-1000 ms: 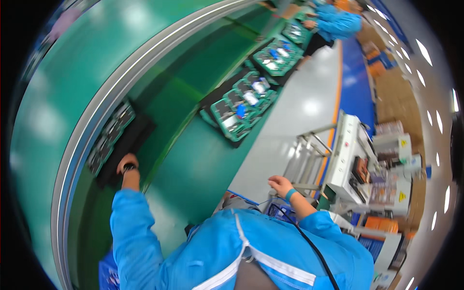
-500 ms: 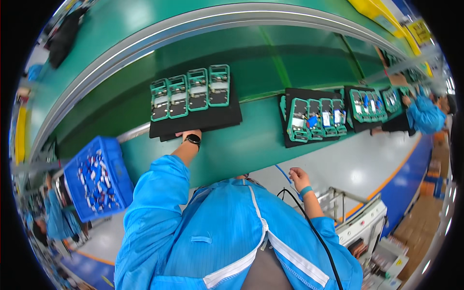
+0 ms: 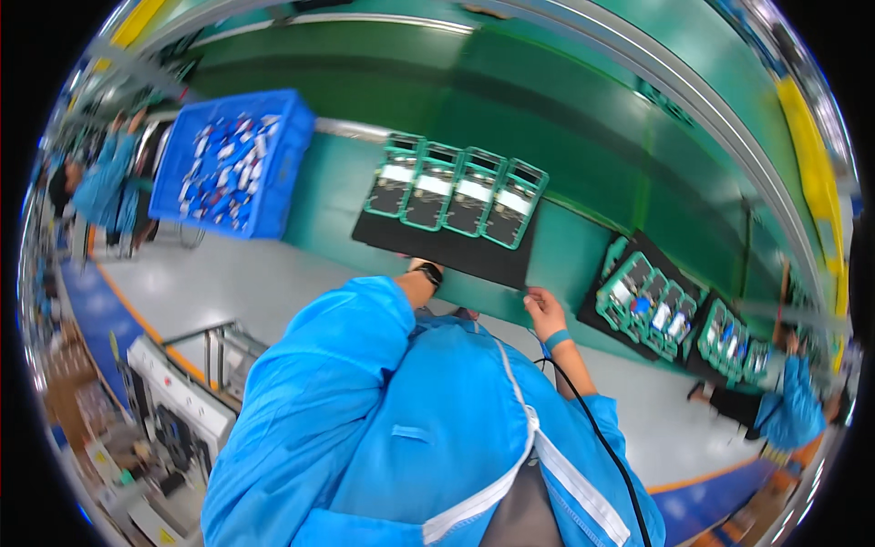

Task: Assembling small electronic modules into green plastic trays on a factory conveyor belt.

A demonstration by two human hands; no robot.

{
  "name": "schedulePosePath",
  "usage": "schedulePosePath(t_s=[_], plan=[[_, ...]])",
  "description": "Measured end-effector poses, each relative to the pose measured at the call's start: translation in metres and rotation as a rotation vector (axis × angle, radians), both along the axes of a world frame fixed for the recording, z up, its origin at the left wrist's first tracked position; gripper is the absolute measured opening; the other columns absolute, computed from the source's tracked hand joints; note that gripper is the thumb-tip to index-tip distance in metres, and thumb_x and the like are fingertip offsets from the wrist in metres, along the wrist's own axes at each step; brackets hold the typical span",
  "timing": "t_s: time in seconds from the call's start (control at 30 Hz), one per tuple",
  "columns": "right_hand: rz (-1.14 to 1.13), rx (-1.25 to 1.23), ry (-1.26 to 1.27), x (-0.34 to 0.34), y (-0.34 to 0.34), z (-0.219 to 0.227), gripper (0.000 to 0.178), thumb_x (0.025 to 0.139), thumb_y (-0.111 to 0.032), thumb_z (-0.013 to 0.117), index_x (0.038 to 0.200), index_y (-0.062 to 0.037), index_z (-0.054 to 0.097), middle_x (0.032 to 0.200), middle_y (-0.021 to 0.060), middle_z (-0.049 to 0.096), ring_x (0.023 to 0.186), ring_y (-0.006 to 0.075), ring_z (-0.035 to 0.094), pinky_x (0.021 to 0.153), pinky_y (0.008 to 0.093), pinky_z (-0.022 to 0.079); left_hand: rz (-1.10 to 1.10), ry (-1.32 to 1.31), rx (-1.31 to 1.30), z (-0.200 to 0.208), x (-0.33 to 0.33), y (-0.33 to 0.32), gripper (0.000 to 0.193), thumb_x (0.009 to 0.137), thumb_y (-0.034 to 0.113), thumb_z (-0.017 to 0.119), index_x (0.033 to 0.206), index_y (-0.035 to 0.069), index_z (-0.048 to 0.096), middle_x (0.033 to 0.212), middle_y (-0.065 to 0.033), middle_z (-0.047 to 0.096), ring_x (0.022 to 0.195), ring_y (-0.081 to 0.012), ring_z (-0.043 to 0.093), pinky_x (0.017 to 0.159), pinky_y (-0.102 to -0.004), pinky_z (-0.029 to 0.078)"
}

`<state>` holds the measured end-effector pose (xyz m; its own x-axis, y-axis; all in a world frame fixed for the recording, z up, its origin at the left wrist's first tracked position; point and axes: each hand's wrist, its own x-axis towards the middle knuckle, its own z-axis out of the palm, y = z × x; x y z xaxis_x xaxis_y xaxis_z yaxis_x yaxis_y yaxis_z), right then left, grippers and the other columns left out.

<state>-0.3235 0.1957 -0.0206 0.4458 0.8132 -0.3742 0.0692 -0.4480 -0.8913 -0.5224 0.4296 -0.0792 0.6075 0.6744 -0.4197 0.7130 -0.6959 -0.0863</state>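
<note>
A black mat [image 3: 437,249] bears a row of several green frames [image 3: 436,187] fitted with dark and pale parts, in front of me. Its near edge is in my left hand [image 3: 421,265], whose fingers are mostly hidden beneath it; a black watch [image 3: 428,273] circles that wrist. By the mat's near right corner is my right hand [image 3: 545,314], with loosely curled fingers and nothing seen in them. I cannot tell whether they touch the mat. A teal band [image 3: 556,340] is around the right wrist.
A blue bin [image 3: 299,164] of small blue and white pieces stands left of the green bench [image 3: 333,191]. To the right, more loaded frames [image 3: 643,305] lie on black mats. A co-worker [image 3: 791,406] is at the far right, another [image 3: 105,191] far left. A black cable [image 3: 597,438] crosses my jacket.
My view has swung left. The black mat with its frames has come closer to me and the bench's front edge. My right hand has moved up to the mat's corner.
</note>
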Motion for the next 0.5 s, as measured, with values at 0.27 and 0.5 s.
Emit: schedulePosePath(t_s=[0.27,0.5], plan=[[0.056,-0.030,0.109,-0.029,0.036,0.006,0.044,0.088,-0.007,0.056,0.129,-0.0006,0.041,0.109,0.0091,0.060,0.094,0.0162,0.059,0.084,0.0282,0.047,-0.269,0.132,-0.572,0.174,-0.074,0.009,0.035,0.086,0.026,0.046,0.103,0.002,0.064,0.106,-0.0225,0.062,0.098,-0.0355,0.061,0.084,-0.0451,0.048],[-0.104,-0.308,-0.030,-0.038,-0.003,-0.006,0.030,0.086,-0.015,0.052,0.114,-0.0038,0.052,0.090,0.0069,0.063,0.071,0.0157,0.061,0.061,0.0273,0.048,0.597,-0.739,0.165,0.206,-0.278,0.247,0.021,0.090,0.020,0.048,0.087,0.001,0.055,0.073,-0.0185,0.061,0.072,-0.0342,0.062,0.063,-0.0430,0.048]])
